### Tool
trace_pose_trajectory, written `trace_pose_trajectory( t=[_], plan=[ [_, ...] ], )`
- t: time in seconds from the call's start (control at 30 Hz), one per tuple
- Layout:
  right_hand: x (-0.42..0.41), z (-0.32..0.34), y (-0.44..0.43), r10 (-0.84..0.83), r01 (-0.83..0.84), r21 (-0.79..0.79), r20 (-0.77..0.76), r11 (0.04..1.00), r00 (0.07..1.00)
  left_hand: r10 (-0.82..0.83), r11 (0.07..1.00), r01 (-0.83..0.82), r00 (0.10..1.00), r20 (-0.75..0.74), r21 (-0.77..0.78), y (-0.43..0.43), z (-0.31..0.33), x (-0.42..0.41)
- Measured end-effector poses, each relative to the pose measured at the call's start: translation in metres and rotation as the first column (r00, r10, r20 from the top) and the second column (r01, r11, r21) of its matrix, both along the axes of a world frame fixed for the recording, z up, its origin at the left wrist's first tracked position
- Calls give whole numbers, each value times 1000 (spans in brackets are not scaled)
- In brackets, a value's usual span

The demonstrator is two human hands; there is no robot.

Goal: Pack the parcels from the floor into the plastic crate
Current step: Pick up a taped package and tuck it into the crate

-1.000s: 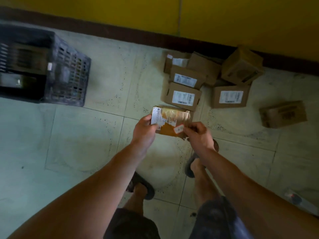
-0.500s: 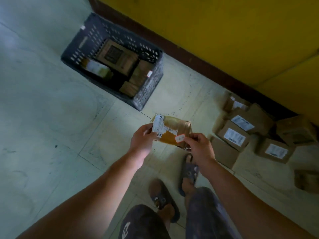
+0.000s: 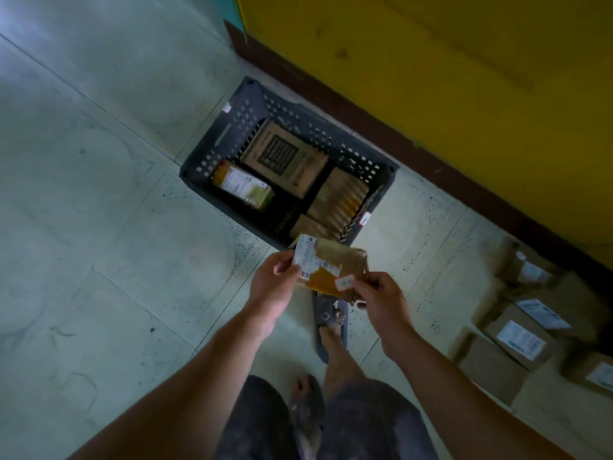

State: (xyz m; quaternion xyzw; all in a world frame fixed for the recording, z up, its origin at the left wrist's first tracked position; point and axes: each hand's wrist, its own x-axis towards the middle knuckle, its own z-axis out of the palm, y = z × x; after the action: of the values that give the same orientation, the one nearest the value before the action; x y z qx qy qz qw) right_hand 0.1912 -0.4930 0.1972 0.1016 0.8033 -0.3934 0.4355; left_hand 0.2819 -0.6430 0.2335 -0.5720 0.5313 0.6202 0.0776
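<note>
A small brown cardboard parcel (image 3: 335, 265) with a white label and yellow tape is held between both hands in mid-air, just in front of the crate's near corner. My left hand (image 3: 273, 287) grips its left end and my right hand (image 3: 381, 300) pinches its right edge. The dark perforated plastic crate (image 3: 229, 134) stands on the floor by the wall and holds several parcels, among them a big printed box (image 3: 282, 157) and a yellow-labelled pack (image 3: 243, 185). More brown parcels (image 3: 517, 340) lie on the floor at the right.
A yellow wall with a dark brown skirting (image 3: 398, 127) runs diagonally behind the crate. My feet in grey sandals (image 3: 328, 323) stand on the pale tiled floor (image 3: 99, 227) below the held parcel. Open floor stretches to the left.
I have turned and stepped toward the crate with the parcel in both hands. The crate now lies straight ahead and close, and the floor parcels have slid to the right edge of view.
</note>
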Motion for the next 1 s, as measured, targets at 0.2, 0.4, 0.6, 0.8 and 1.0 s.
trace_pose_trajectory(
  t=[0.2,0.4,0.6,0.8,1.0],
  plan=[
    [-22,-2,-88,67,-65,45,-37,997,997,-4,999,0,996,88,44,-83,-27,-16],
    [-23,-33,-162,-25,35,175,-61,984,998,-113,978,93,989,100,184,-154,-75,-31],
    [-30,-76,-221,42,-16,258,-95,966,995,-418,907,406,902,111,113,-221,-132,-34],
    [-50,-121,-243,305,-241,330,-159,913,939,-609,684,684,727,318,-252,-242,-173,-47],
    [-55,-168,-244,440,-402,218,-172,889,881,-868,424,869,470,159,-255,-244,-215,-69]
  ],
)
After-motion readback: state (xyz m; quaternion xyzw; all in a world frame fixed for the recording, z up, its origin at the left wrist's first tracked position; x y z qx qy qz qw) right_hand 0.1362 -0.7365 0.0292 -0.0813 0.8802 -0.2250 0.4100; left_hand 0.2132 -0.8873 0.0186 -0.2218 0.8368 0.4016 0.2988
